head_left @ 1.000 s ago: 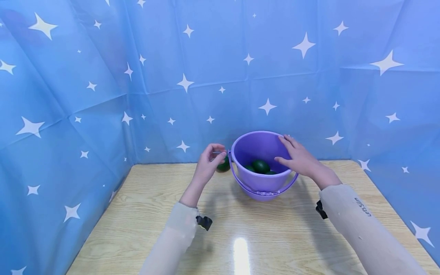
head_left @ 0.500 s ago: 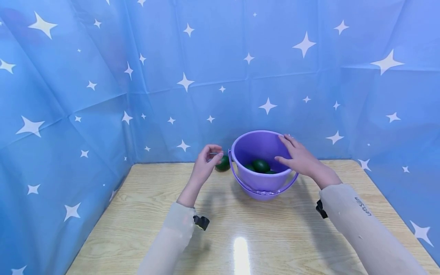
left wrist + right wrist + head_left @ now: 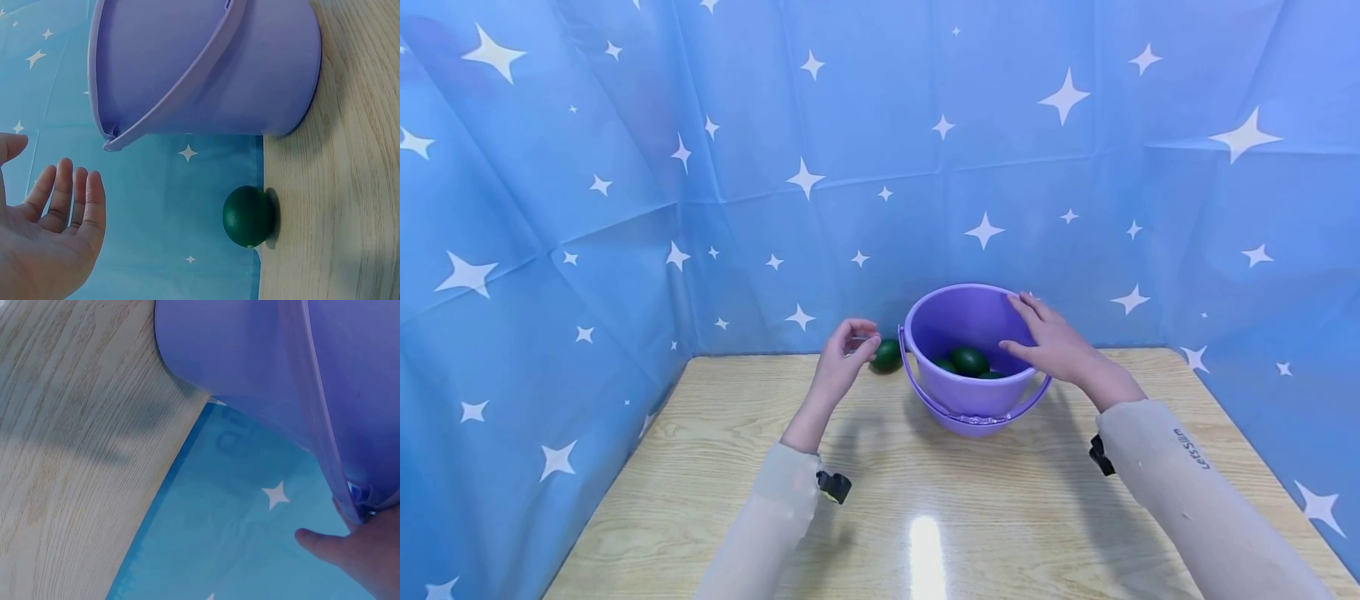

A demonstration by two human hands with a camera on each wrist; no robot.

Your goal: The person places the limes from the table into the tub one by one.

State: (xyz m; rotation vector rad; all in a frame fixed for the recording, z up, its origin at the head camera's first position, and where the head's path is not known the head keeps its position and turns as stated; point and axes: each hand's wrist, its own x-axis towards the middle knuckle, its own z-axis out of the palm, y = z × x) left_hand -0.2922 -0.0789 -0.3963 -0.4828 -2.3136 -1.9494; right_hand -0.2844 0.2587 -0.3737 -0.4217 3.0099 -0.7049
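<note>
A purple bucket (image 3: 973, 400) stands on the table, its handle (image 3: 917, 387) hanging down in front. Inside lie several dark green, smooth oval fruits (image 3: 970, 362), partly hidden by the wall. One more such fruit (image 3: 886, 356) rests on the table just left of the bucket; a pale stem end shows in the left wrist view. My left hand (image 3: 842, 358) is raised left of that fruit, fingers loosely bent, holding nothing. My right hand (image 3: 1060, 346) rests on the bucket's right rim with fingers extended. In the right wrist view its thumb (image 3: 319, 544) sticks out apart from the bucket.
Wood-grain tabletop (image 3: 700, 475) spreads in front of the bucket, with a bright light reflection (image 3: 927, 558) near its front. A blue curtain (image 3: 760, 233) with white stars closes off the back and both sides, close behind the bucket.
My left hand has drawn back a little to the left and down, so more of the loose fruit shows. Right hand, bucket and fruits stay where they were.
</note>
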